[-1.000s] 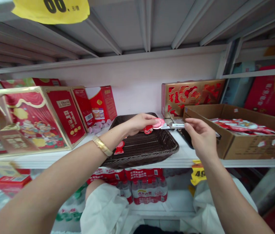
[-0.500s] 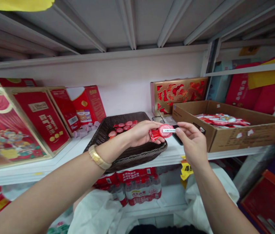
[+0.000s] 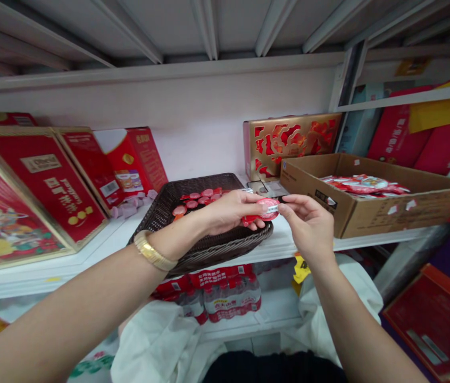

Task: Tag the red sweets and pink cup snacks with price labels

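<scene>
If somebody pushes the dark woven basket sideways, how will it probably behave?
The dark woven basket would probably slide rather than roll, given its broad, low shape. It is likely light for its size, being open and woven. The small red packets inside may shift, since they appear to lie loose.

1. Round packet in left grip: pinkish red; label strip white.
2. Basket beneath left grip: dark brown, woven pattern.
3. Carton right of right grip: brown, white patches.
4. Gift box beyond both grips: gold, red scrolling pattern.
5. Bangle near left grip: gold.
</scene>
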Tool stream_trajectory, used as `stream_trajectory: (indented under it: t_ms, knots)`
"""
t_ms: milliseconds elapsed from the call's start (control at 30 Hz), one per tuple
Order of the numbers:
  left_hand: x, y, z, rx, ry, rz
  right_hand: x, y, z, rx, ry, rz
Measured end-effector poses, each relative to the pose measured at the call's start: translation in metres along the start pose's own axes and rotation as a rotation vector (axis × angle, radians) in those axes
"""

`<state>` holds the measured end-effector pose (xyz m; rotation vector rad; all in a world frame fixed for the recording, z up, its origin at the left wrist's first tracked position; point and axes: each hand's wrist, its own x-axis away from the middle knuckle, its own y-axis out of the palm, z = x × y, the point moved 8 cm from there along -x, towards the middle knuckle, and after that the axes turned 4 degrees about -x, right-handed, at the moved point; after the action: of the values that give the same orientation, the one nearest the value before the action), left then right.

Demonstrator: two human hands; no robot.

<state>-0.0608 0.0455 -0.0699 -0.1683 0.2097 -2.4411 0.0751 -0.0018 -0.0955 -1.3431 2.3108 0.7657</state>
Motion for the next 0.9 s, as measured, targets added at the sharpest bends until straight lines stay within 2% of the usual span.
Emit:
stream_trajectory:
  t_ms: [200, 433, 533, 600, 767, 900]
  knots:
    - [-0.001, -0.002, -0.002, -0.126, 0.037, 0.015, 0.003, -0.005, -0.003, 0.105, -0.008, 0.083]
    - [0.0, 0.0, -0.003, -0.128, 0.032, 0.015, 0.008, -0.012, -0.011, 0.319, -0.172, 0.16]
    - [0.001, -0.001, -0.004, -0.123, 0.026, 0.016, 0.009, -0.02, -0.015, 0.301, -0.229, 0.205]
    - [0.001, -0.001, -0.004, -0.119, 0.026, 0.011, 0.009, -0.021, -0.011, 0.229, -0.201, 0.177]
    - [-0.001, 0.0, -0.005, -0.105, 0.033, -0.016, 0.01, -0.004, 0.008, 0.155, -0.044, -0.046]
    - [0.0, 0.002, -0.006, -0.076, 0.026, -0.052, 0.013, 0.001, 0.015, 0.13, -0.002, -0.084]
